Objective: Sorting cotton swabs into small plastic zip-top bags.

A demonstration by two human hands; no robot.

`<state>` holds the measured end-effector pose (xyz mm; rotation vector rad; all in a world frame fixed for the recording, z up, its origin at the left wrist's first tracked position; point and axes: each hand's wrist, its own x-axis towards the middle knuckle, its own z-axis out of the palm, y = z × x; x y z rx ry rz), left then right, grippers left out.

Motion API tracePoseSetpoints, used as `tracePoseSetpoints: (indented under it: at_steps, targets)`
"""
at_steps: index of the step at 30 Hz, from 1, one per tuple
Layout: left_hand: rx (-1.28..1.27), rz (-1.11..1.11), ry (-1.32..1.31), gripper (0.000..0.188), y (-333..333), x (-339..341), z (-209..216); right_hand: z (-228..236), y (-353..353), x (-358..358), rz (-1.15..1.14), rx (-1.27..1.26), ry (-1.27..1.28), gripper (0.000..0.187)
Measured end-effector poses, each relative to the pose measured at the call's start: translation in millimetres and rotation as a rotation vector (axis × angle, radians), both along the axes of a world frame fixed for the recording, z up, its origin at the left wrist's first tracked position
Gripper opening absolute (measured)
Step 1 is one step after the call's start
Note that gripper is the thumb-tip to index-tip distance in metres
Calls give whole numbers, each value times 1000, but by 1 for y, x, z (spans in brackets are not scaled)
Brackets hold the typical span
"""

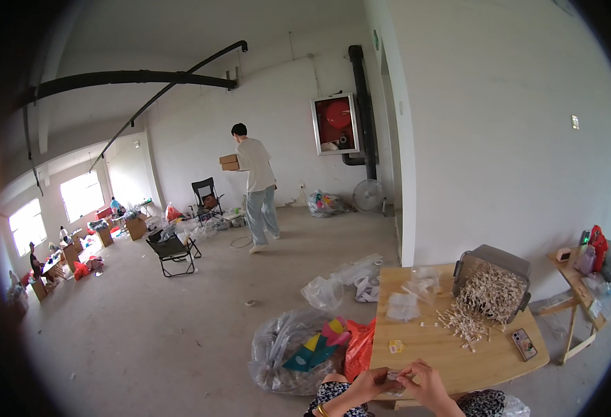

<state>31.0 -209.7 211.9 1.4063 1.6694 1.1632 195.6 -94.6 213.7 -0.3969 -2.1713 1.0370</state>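
Over the near edge of the wooden table, my left hand and my right hand meet with fingers pinched together. Between them is a small, pale, see-through piece that looks like a clear plastic bag; the fingers partly cover it, and any contents are too small to make out. A grey plastic bin lies tipped on its side, with many short whitish stick-like pieces spilling from its mouth onto the table. Flat clear plastic bags lie at the table's far left. Nearer my hands is a small yellow-and-white packet.
A phone rests at the table's right. Left of the table, a red bag and a big clear sack sit on the floor. Another person walks holding brown boxes, near folding chairs. A side table stands right.
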Motion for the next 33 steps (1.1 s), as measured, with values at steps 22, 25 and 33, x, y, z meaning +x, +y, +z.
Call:
tracePoseSetpoints:
  at_steps: [22, 25, 33]
  targets:
    - [129, 131, -210, 20, 11, -4, -25, -15, 5, -5, -140, -136, 71, 13]
    - [240, 179, -253, 17, 12, -4, -36, -35, 10, -8, -105, -332, 114, 14]
    - [335, 170, -417, 15, 25, 0, -48, -49, 17, -11, -48, -598, 145, 16]
